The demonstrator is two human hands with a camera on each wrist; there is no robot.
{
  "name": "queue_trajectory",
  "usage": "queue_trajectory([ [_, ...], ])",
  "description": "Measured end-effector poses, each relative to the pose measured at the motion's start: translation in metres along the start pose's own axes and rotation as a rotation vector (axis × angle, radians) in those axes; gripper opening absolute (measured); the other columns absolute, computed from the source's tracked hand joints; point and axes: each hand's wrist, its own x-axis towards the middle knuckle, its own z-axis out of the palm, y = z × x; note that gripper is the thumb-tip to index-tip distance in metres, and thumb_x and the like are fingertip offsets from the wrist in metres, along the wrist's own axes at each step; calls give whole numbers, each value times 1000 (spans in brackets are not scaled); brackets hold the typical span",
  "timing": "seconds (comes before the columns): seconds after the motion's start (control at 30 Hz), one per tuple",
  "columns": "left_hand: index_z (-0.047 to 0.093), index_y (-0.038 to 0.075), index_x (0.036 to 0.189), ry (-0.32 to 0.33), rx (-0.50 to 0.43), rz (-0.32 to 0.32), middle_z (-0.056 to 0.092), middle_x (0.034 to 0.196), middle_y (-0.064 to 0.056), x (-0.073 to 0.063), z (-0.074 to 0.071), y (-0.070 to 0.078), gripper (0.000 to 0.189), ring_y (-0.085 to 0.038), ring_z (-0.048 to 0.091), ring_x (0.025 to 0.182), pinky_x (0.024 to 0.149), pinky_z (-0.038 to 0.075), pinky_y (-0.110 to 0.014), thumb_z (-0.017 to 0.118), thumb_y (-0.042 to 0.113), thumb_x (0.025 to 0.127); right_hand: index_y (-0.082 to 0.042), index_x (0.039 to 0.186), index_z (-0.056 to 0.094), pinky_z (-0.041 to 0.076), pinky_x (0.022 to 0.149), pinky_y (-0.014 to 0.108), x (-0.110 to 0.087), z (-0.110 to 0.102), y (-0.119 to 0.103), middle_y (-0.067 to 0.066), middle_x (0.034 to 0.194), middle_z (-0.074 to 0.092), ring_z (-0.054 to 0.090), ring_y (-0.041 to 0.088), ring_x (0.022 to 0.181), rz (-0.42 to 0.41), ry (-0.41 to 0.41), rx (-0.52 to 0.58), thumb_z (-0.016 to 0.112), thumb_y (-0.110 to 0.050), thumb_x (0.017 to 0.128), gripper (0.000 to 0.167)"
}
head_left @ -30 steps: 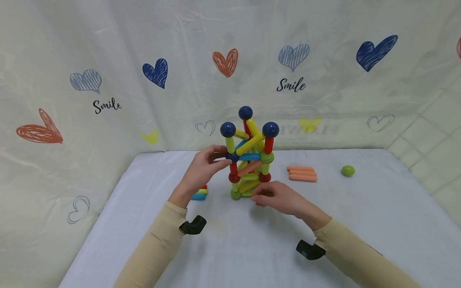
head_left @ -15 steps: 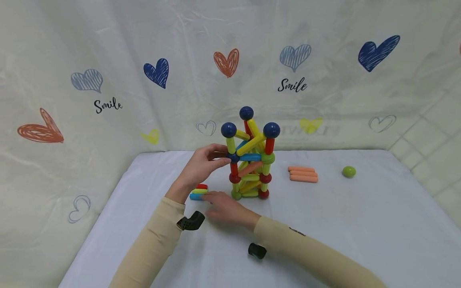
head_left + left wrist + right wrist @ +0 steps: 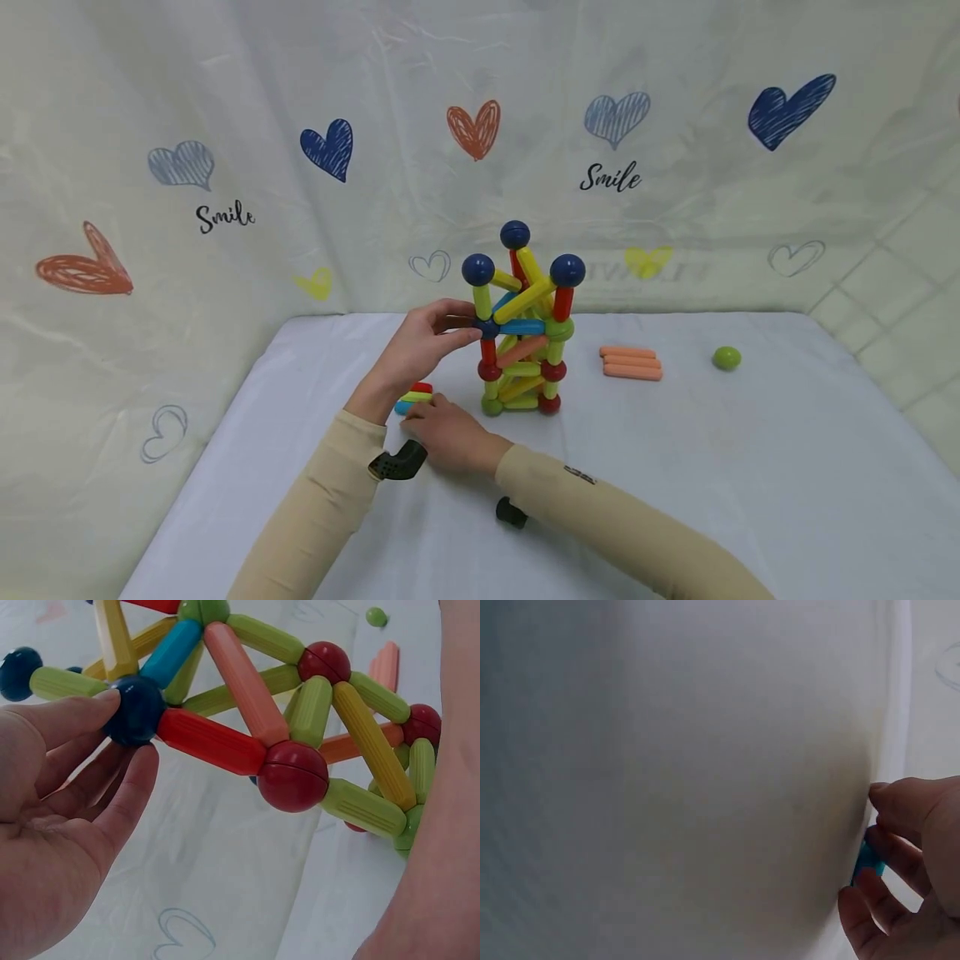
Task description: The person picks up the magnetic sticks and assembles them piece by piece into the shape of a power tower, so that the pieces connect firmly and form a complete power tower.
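A tower (image 3: 521, 333) of coloured magnetic rods and balls stands upright on the table. My left hand (image 3: 416, 346) pinches a dark blue ball (image 3: 136, 711) at the tower's left side between thumb and fingers. A light green rod, a red rod (image 3: 212, 742) and others join at that ball. My right hand (image 3: 450, 433) is low on the table, left of the tower's base, its fingers curled at a blue magnetic rod (image 3: 402, 407). The right wrist view shows that blue rod (image 3: 867, 859) partly hidden behind the fingers. Beside it lie a yellow-green rod (image 3: 416, 397) and a red rod (image 3: 422, 387).
Several orange rods (image 3: 630, 363) lie side by side to the right of the tower. A green ball (image 3: 726, 358) rests farther right on the white-covered table (image 3: 750, 467). Behind hangs a pale curtain (image 3: 390, 208) printed with hearts.
My right hand has moved left from the tower's base to the loose rods, and its fingers have curled at the blue one. The left hand keeps its hold on the ball.
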Motion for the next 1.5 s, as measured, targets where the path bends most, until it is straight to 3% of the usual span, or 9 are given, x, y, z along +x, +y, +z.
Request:
queue_trajectory([
  [0.17, 59, 11, 129, -2, 5, 7, 62, 125, -5, 1, 0, -1, 37, -21, 59, 118, 103, 44, -45, 67, 22, 94, -19, 132, 62, 47, 92, 22, -1, 1, 2, 2, 130, 55, 50, 20, 112, 27, 36, 42, 68, -20, 93, 39],
  [0.4, 60, 10, 128, 1, 7, 14, 62, 124, -6, 1, -1, -1, 36, -23, 58, 119, 103, 44, -46, 67, 21, 94, -20, 134, 60, 49, 92, 25, -1, 5, 4, 1, 145, 47, 50, 24, 115, 23, 64, -62, 65, -28, 95, 41],
  [0.5, 60, 11, 128, 4, 16, 10, 62, 124, -6, 1, -2, -2, 36, -22, 59, 118, 102, 45, -46, 67, 21, 94, -18, 122, 69, 48, 93, 25, -1, 5, 6, -1, 135, 54, 51, 22, 113, 42, 82, 6, 65, -27, 95, 28],
  [0.67, 60, 11, 128, 0, 8, 5, 63, 123, -5, 1, -2, -2, 36, -21, 60, 116, 102, 45, -45, 67, 20, 94, -17, 94, 71, 47, 79, 19, -9, 4, 11, -3, 102, 60, 52, 13, 90, 77, 112, 154, 67, -21, 94, 6],
  [0.8, 59, 11, 128, -8, 4, 10, 62, 123, -5, 0, -1, -2, 35, -21, 60, 116, 102, 45, -45, 66, 20, 94, -14, 102, 67, 49, 79, 19, -25, -1, 17, -4, 95, 60, 54, 11, 85, 105, 59, 245, 71, -19, 91, 13],
  [0.9, 60, 10, 128, -7, 5, 8, 62, 124, -6, 0, -1, -2, 36, -22, 59, 117, 103, 44, -45, 67, 20, 94, -12, 111, 66, 50, 79, 20, -42, -6, 23, -5, 93, 60, 55, 10, 85, 130, -25, 343, 74, -22, 88, 27],
  [1.0, 59, 9, 129, -7, 0, 1, 61, 126, -7, 0, -1, -2, 37, -23, 58, 119, 104, 43, -46, 67, 20, 94, -11, 110, 70, 48, 76, 20, -63, -14, 34, -9, 87, 60, 53, 7, 80, 128, -115, 446, 75, -23, 87, 27],
  [1.23, 59, 11, 128, 2, 5, 0, 61, 125, -6, 0, -1, -1, 36, -21, 58, 119, 103, 44, -45, 67, 21, 94, -15, 109, 69, 50, 76, 26, -114, -60, 74, -11, 89, 62, 56, 9, 83, 146, -259, 655, 70, -24, 91, 20],
  [1.5, 59, 11, 127, 2, -5, 2, 61, 124, -4, 0, 1, -2, 35, -21, 58, 118, 103, 45, -44, 66, 20, 94, -17, 107, 68, 52, 81, 30, -158, -144, 140, -4, 96, 66, 62, 15, 90, 206, -318, 663, 68, -27, 93, 18],
])
